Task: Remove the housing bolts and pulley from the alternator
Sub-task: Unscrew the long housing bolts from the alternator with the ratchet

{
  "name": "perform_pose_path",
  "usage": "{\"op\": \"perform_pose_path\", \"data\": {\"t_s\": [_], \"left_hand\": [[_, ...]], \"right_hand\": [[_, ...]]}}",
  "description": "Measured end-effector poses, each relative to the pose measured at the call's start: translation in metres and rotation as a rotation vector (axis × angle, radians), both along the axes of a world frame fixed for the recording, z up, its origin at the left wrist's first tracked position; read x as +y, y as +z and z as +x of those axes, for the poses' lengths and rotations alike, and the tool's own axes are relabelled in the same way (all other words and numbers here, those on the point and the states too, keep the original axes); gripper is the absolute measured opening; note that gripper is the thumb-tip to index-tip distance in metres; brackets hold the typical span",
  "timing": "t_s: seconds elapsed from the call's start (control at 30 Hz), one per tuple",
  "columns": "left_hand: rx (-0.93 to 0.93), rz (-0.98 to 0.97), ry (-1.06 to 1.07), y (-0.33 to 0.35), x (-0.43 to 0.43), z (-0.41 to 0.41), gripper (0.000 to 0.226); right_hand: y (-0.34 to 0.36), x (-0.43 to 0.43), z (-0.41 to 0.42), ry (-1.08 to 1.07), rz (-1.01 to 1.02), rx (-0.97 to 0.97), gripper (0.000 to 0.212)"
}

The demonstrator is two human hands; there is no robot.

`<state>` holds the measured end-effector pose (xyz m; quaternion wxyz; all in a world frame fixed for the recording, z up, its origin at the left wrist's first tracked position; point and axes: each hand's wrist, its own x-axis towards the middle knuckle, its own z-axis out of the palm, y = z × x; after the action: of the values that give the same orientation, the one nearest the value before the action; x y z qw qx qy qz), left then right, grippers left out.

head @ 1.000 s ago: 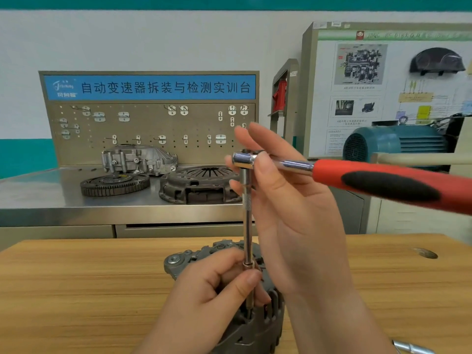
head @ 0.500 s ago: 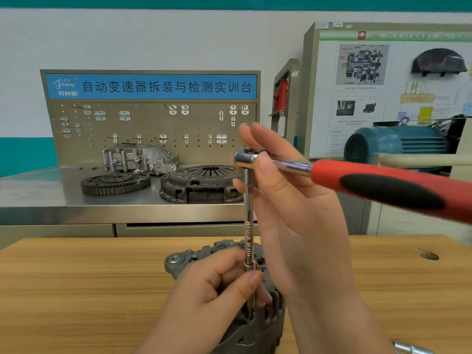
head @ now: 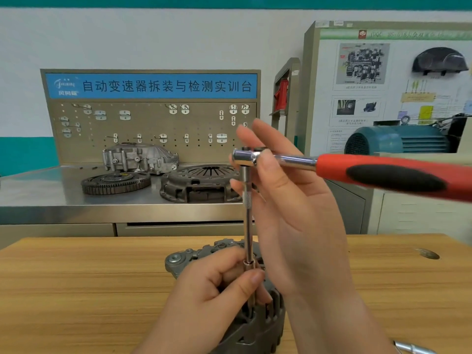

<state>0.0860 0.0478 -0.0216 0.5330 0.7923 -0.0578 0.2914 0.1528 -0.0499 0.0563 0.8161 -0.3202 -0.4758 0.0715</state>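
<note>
The alternator (head: 258, 335) is sitting on the wooden counter (head: 76, 290), its dark ribbed housing facing up and 1 mounting lug pointing to the left. Straight above the alternator an extension bar (head: 247, 226) is standing upright, and its lower end is going down into the housing. The bolt under it is hidden by the left hand (head: 212, 297). That hand is resting on top of the alternator, with the thumb and curled fingers pinching the bar's lower end.

At the bar's top, well above the alternator, the ratchet (head: 383, 172) is lying roughly level, its red and black handle reaching out to the right. The right hand (head: 301, 226) is gripping the ratchet's chrome head, with the thumb pressing on the near side and the fingers stretching up behind it.

Just right of the alternator, a silver tool (head: 411, 348) is poking in at the frame's bottom edge. Well behind the alternator, a steel counter (head: 38, 190) is carrying 3 parts: a flywheel (head: 116, 181), a clutch cover (head: 201, 182) and a cast housing (head: 139, 158). A pegboard (head: 153, 123) is standing behind them.
</note>
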Motion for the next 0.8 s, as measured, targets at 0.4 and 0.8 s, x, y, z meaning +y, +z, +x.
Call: {"op": "perform_pose_path", "data": {"t_s": [0.4,0.8], "left_hand": [[0.014,-0.015,-0.023,0.0025,-0.0017,-0.0016,0.029],[0.001,0.013,-0.020,0.0042,-0.0031,-0.0033,0.028]], "right_hand": [[0.0000,-0.0016,0.0044,0.022,0.008,0.055,0.022],[0.0013,-0.0011,0.0056,0.189,-0.046,0.144,0.036]]}}
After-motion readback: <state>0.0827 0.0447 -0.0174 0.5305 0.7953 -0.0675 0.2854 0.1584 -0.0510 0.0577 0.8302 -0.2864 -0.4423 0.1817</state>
